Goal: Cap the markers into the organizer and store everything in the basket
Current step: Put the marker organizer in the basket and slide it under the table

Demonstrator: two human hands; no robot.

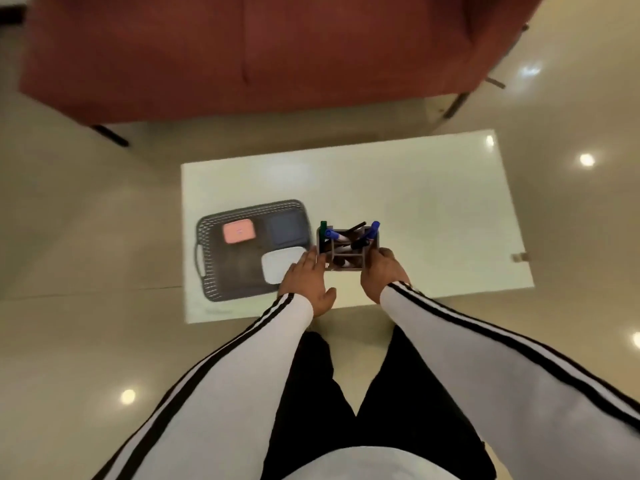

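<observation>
At the bottom of the frame we see black trousers and two white sleeves with black stripes, which reach up toward the middle. Our left hand (306, 284) lies against the left side of the small grey plastic organizer with compartments (348, 249), and its fingers (317, 259) are spread flat along that wall. Our right hand (381, 275) is on the right side of the organizer, and its fingers (385, 253) are curled against that wall, so the organizer is pressed between both hands. We cannot tell if it is lifted or stands on the white glossy counter (415, 209).

The organizer is in the middle of the frame, just to the right of the dark woven plastic basket (207, 251). Several markers stand tilted in it: two with blue caps (374, 227), one with a green cap (323, 226) and some black ones (358, 226).

In the basket, at centre left, lie a pink flat case (237, 231), a dark blue square case (285, 228) and a white rounded case (280, 265).

Behind the counter, across the top of the frame, stands a dark red sofa (242, 46) on the beige shiny floor (86, 220).
</observation>
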